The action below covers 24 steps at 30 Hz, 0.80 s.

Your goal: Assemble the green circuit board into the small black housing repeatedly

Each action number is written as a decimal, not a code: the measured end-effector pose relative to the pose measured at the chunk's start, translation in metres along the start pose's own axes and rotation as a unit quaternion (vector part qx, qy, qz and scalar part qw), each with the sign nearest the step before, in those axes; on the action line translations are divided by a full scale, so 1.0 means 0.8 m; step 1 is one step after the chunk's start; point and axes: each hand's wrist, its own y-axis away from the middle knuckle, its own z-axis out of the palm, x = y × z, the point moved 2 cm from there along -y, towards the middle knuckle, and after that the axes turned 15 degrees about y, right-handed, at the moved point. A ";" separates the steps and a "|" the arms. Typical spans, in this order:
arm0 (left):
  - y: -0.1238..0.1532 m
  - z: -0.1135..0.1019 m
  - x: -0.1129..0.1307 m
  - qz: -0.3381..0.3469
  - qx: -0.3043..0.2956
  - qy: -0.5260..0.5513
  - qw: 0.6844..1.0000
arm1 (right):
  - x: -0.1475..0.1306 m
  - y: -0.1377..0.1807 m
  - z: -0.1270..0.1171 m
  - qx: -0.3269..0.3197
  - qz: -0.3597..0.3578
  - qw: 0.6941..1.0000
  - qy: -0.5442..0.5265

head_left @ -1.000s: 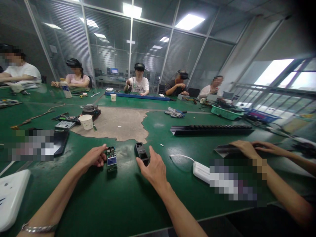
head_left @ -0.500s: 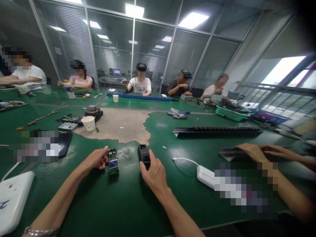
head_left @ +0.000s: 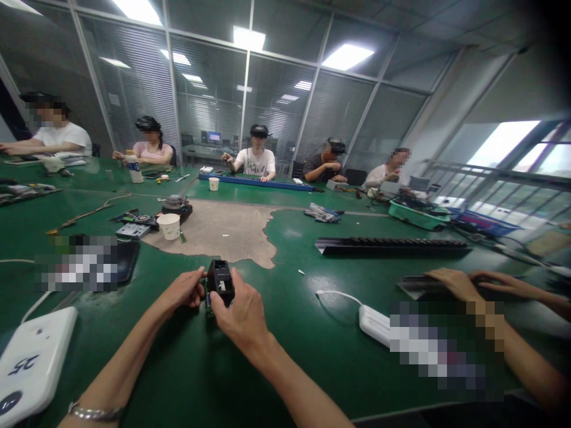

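While right fingers [head_left: 219,305] clasp black housing [head_left: 220,276] between them | left fingers [head_left: 195,291]: bent, grip unclear

White device [head_left: 44,348] at near left of table [head_left: 178,371] bore handwritten number "25" in dark strokes, slanted. White T-shirt [head_left: 260,164] of seated person [head_left: 255,160] at far middle carried dark lettering, too small to read. Label on bottle [head_left: 134,169] at far left was illegible.

I get one remote head view, close behind and above the black housing [head_left: 220,276], facing forward and down, the glass wall [head_left: 281,107] beyond it.
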 end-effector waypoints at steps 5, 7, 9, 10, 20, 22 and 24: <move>0.001 0.000 0.001 0.002 -0.002 0.005 1.000 | -0.018 0.001 0.013 -0.023 -0.017 0.998 0.058; 0.002 0.000 0.003 0.003 -0.004 -0.003 1.000 | -0.021 0.002 0.015 -0.032 -0.027 0.996 0.075; 0.003 0.000 0.004 0.008 -0.005 -0.014 1.000 | -0.022 0.003 0.016 -0.038 -0.038 0.995 0.086; 0.004 0.000 0.005 0.011 -0.005 -0.024 1.000 | -0.022 0.004 0.016 -0.041 -0.044 0.994 0.090; 0.003 0.002 0.007 0.019 0.012 -0.085 0.996 | -0.017 -0.012 0.002 -0.095 -0.075 0.984 0.128; 0.004 0.003 0.009 0.017 0.015 -0.083 0.996 | -0.016 -0.010 0.004 -0.101 -0.078 0.984 0.125; 0.005 0.005 0.010 0.013 0.014 -0.082 0.996 | -0.012 -0.007 0.008 -0.100 -0.072 0.986 0.114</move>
